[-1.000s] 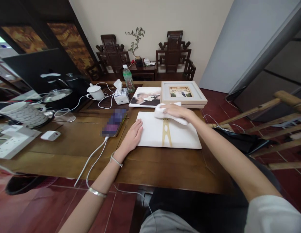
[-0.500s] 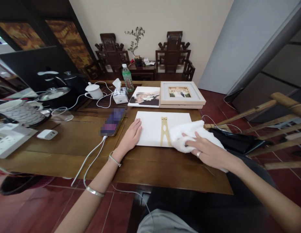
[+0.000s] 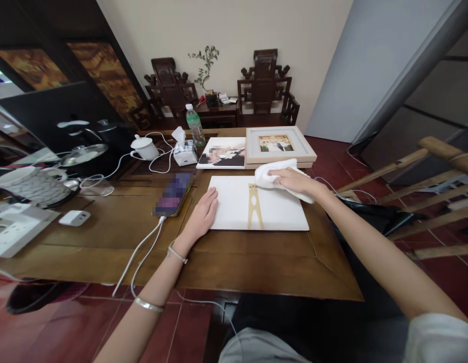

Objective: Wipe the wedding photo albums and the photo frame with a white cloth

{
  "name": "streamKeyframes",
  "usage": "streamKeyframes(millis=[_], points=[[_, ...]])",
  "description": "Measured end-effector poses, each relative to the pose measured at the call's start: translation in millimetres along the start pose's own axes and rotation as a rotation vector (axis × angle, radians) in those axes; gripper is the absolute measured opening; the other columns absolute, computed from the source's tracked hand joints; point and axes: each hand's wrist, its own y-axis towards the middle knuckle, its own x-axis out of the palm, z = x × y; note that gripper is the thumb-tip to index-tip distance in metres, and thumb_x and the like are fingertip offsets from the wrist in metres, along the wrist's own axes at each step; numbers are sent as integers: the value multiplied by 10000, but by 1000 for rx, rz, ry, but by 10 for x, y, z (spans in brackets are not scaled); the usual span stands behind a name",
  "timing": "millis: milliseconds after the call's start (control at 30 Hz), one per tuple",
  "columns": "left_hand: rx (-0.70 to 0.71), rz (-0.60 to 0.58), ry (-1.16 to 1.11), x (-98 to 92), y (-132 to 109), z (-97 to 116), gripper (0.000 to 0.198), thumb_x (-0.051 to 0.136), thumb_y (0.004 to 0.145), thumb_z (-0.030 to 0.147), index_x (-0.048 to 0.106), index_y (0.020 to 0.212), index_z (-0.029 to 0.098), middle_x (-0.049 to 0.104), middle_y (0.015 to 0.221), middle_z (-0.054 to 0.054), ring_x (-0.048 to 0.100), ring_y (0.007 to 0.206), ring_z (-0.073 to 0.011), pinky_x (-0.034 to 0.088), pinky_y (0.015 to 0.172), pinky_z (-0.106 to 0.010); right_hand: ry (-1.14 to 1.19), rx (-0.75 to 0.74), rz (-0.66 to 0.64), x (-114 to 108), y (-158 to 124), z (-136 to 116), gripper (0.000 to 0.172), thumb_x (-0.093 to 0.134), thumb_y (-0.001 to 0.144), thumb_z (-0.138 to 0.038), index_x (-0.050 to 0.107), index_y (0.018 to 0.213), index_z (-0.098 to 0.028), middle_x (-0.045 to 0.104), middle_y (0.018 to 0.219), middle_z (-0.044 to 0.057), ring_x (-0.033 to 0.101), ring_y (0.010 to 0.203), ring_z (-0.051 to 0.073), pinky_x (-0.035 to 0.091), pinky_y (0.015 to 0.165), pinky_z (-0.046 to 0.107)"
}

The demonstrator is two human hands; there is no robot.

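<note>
A white flat board (image 3: 279, 212) with a tan clip-shaped piece (image 3: 254, 205) on it lies on the wooden table (image 3: 234, 262). My left hand (image 3: 201, 214) rests flat on the board's left edge, fingers stretched out. My right hand (image 3: 294, 180) is closed on a white cloth (image 3: 269, 175) and presses it against the board's far right part.
Behind the board lie a framed picture (image 3: 279, 146) and a photo print (image 3: 223, 153). A phone (image 3: 172, 193) on a white cable (image 3: 141, 254) lies to the left, with a tissue box (image 3: 184, 151), green bottle (image 3: 195, 126), white teapot (image 3: 144, 147), kettle and power strip (image 3: 14, 234). Wooden chair rails (image 3: 426, 171) stand right.
My right hand carried the cloth from the board's near right corner back up to its far edge. The left hand stayed on the board's left edge.
</note>
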Motion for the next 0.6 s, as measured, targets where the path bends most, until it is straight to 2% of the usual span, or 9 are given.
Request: streamKeyframes(millis=[100,167,233,300,367,433,500,600], points=[[-4,-1,-7,-8,-2,14,522,297,959,425,531,1283,89,438,1428,-160,359,1360,-232,236,1149,-440,0,-3,33,57,-40,-38,430,382,836,-194,584,1216,-198,571,1306,75,480,1203,322,359,992,484],[-4,-1,-11,-10,-1,22,532,297,957,427,532,1281,77,437,1427,-169,358,1360,-236,232,1152,-432,-33,-13,39,141,-208,-108,399,361,845,-178,601,1162,-212,637,1195,72,538,1119,316,378,962,505],[-2,-7,-10,-9,0,26,543,295,956,429,530,1281,62,433,1427,-179,356,1361,-240,230,1153,-428,-80,-31,31,246,-461,-200,380,346,847,-159,595,1132,-204,658,1139,77,542,1122,315,332,998,554],[-2,-8,-6,-4,1,23,539,295,956,428,528,1284,69,429,1431,-175,354,1362,-241,232,1152,-435,-101,-91,20,353,-758,-303,363,350,836,-131,584,1107,-191,640,1180,91,466,1237,308,214,1072,596],[-1,0,0,6,1,13,532,296,956,430,529,1284,82,431,1431,-168,355,1362,-241,239,1149,-446,-90,-174,-1,440,-1047,-402,342,366,813,-99,585,1054,-202,600,1253,98,337,1349,274,116,1114,598],[5,10,5,17,-1,0,530,299,956,432,531,1282,86,437,1428,-167,359,1360,-239,245,1146,-450,-92,-233,-37,492,-1268,-475,330,387,786,-79,584,1010,-219,558,1313,99,235,1398,239,90,1126,591],[13,17,11,25,-3,-15,528,299,956,435,533,1281,91,441,1426,-163,361,1359,-235,248,1145,-448,-112,-258,-65,502,-1372,-505,323,402,774,-78,579,1001,-226,515,1360,109,199,1409,223,99,1127,588],[18,20,17,31,-6,-36,539,296,957,436,529,1282,75,441,1425,-168,357,1361,-230,247,1148,-432,-126,-263,-72,454,-1275,-455,319,397,789,-91,575,1020,-219,520,1353,122,237,1397,226,120,1125,579]])
